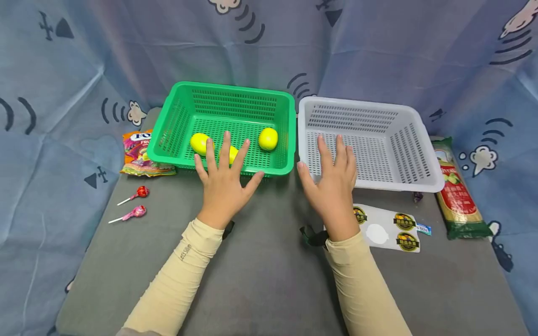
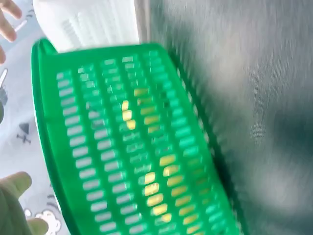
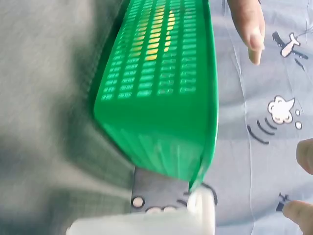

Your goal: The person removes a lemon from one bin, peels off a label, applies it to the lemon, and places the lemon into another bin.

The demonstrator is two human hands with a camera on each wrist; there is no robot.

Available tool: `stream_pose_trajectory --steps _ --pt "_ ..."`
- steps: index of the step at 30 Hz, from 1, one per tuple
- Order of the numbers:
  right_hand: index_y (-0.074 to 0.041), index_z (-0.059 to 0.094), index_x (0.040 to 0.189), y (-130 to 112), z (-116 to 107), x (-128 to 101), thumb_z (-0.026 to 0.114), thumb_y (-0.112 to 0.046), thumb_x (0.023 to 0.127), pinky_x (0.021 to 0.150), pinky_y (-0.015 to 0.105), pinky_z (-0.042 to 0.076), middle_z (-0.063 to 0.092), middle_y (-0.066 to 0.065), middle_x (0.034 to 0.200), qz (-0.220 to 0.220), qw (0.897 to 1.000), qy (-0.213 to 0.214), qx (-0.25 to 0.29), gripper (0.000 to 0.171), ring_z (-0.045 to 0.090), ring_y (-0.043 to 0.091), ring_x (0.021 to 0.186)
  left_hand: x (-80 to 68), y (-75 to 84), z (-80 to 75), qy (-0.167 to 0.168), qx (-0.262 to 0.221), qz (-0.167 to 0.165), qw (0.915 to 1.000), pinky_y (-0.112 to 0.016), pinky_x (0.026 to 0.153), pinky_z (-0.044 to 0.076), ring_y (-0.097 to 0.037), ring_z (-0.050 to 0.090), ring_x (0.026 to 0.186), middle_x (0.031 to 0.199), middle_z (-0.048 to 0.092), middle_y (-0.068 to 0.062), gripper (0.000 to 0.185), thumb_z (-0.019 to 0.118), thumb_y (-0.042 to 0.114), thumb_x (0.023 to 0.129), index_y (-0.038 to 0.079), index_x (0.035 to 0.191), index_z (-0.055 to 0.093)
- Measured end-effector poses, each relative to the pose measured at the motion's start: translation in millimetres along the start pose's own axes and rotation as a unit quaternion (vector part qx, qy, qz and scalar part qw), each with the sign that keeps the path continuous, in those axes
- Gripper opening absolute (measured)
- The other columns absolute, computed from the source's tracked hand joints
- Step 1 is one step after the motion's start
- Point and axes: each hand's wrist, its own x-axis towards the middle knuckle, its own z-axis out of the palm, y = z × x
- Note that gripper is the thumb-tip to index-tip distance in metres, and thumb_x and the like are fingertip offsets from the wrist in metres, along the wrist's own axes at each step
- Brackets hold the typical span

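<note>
My left hand (image 1: 222, 191) is spread with straight fingers above the front rim of a green basket (image 1: 235, 91). Three yellow lemons lie in that basket: one lemon (image 1: 198, 143) at the left, another lemon (image 1: 269, 139) at the right, and a lemon (image 1: 232, 155) partly hidden behind the left fingers. Over the front left part of a white basket (image 1: 365, 105), my right hand (image 1: 334, 193) hovers with its fingers extended, holding nothing. Through the slots of the green basket's wall (image 2: 107, 147), yellow patches show in the left wrist view.
Left of the green basket are a candy bag (image 1: 140, 154), a red lollipop (image 1: 142, 192) and a pink lollipop (image 1: 138, 211). A sticker sheet (image 1: 386, 224), a small blue packet (image 1: 424, 228) and a green-and-red food bag (image 1: 458, 191) lie at the right. A patterned curtain (image 1: 269, 60) hangs behind.
</note>
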Motion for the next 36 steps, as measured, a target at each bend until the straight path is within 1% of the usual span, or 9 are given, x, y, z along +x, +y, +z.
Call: stream_pose_trajectory --steps 4,9,12,15,20,23,26,31,36 --pt "-0.021 0.034 0.168 -10 9 8 0.059 -0.049 0.105 0.122 0.07 0.008 0.01 0.018 0.175 -0.007 1.0 -0.02 0.014 0.074 0.003 0.045 0.158 14.4 -11.4 -11.3 0.002 -0.009 -0.015 0.9998 -0.074 0.119 -0.003 -0.05 -0.003 0.158 0.177 0.01 -0.009 0.074 0.056 0.061 0.103 0.029 0.167 0.037" --pt "-0.023 0.034 0.168 -25 26 14 0.059 -0.052 0.104 0.122 0.069 0.01 0.007 0.021 0.175 -0.019 0.999 -0.045 0.022 0.074 0.003 0.047 0.158 46.1 -28.4 -35.2 -0.047 -0.037 -0.094 0.9938 -0.079 0.116 0.005 -0.068 -0.008 0.149 0.178 -0.003 -0.008 0.077 0.048 0.063 0.106 0.029 0.17 0.026" --pt "-0.025 0.035 0.168 -35 37 13 0.06 -0.053 0.104 0.123 0.067 0.01 0.008 0.024 0.174 -0.025 0.998 -0.06 0.021 0.074 0.003 0.047 0.158 68.2 -42.6 -48.1 -0.102 -0.034 -0.146 0.9834 -0.083 0.113 0.012 -0.077 -0.002 0.143 0.177 -0.01 -0.01 0.08 0.045 0.064 0.106 0.026 0.172 0.018" --pt "-0.025 0.037 0.167 -43 48 10 0.061 -0.052 0.104 0.124 0.066 0.013 0.008 0.026 0.173 -0.03 0.997 -0.073 0.021 0.072 0.005 0.048 0.158 88.7 -57.5 -55.4 -0.159 -0.024 -0.177 0.971 -0.082 0.111 0.02 -0.08 0.011 0.139 0.176 -0.011 -0.017 0.082 0.047 0.06 0.107 0.021 0.172 0.016" --pt "-0.018 0.047 0.162 -51 61 1 0.064 -0.045 0.105 0.122 0.062 0.026 0.013 0.032 0.17 -0.035 0.996 -0.073 0.03 0.065 0.013 0.048 0.156 115.2 -74.4 -57.3 -0.264 -0.015 -0.203 0.9428 -0.074 0.111 0.031 -0.069 0.028 0.142 0.173 0.003 -0.028 0.082 0.054 0.053 0.106 0.013 0.17 0.023" --pt "-0.011 0.058 0.153 -52 66 -3 0.068 -0.037 0.105 0.118 0.061 0.034 0.022 0.034 0.167 -0.04 0.997 -0.048 0.037 0.055 0.022 0.05 0.153 124.4 -80.4 -55.8 -0.337 -0.001 -0.203 0.9196 -0.067 0.113 0.035 -0.057 0.035 0.146 0.169 0.024 -0.03 0.079 0.059 0.049 0.105 0.008 0.167 0.031" --pt "-0.008 0.069 0.141 -50 69 -5 0.071 -0.031 0.103 0.117 0.059 0.036 0.03 0.035 0.163 -0.048 0.998 -0.02 0.04 0.044 0.029 0.051 0.15 128.1 -85.3 -53.5 -0.387 0.01 -0.188 0.9025 -0.062 0.113 0.037 -0.048 0.041 0.144 0.162 0.04 -0.028 0.076 0.065 0.041 0.103 0.003 0.163 0.037" --pt "-0.007 0.079 0.122 -46 72 -4 0.074 -0.03 0.102 0.117 0.057 0.037 0.037 0.034 0.16 -0.061 0.997 0.0 0.048 0.031 0.035 0.05 0.147 133.1 -88.1 -56.2 -0.427 0.025 -0.15 0.8915 -0.061 0.113 0.038 -0.046 0.044 0.142 0.16 0.044 -0.026 0.071 0.066 0.034 0.103 -0.001 0.16 0.041" --pt "-0.009 0.081 0.117 -44 71 -3 0.076 -0.031 0.101 0.115 0.057 0.039 0.039 0.033 0.16 -0.058 0.997 0.001 0.052 0.028 0.036 0.049 0.146 146.1 -87.1 -55.2 -0.467 0.031 -0.128 0.8745 -0.059 0.115 0.037 -0.046 0.041 0.145 0.161 0.042 -0.025 0.067 0.065 0.03 0.105 -0.003 0.159 0.043"
